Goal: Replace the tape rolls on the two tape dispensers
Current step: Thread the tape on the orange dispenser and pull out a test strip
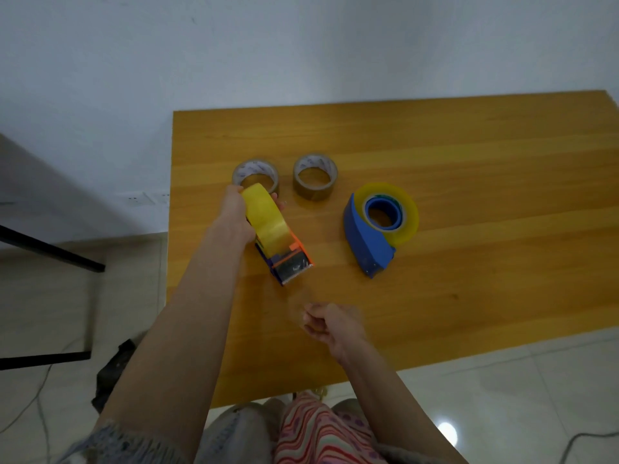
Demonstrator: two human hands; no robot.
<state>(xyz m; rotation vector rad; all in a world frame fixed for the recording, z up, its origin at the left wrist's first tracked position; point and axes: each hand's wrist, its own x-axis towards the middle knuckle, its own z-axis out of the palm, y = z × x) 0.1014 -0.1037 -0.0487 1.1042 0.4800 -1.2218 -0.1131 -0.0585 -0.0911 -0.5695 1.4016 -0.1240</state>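
Currently left hand (236, 212) grips yellow roll (264, 217) on orange dispenser (288, 262); its long axis points five o'clock toward right hand (330, 323), pinched, apparently on clear tape.

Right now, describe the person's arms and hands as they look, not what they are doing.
Both forearms are bare. The left hand and right hand wear no gloves, rings, watch or bracelet that can be seen. A frayed grey sleeve edge shows near the left upper arm.

Plain white wall (301, 45), glossy pale tiled floor (502, 396), wooden table (469, 145) — black metal frame (50, 252) left
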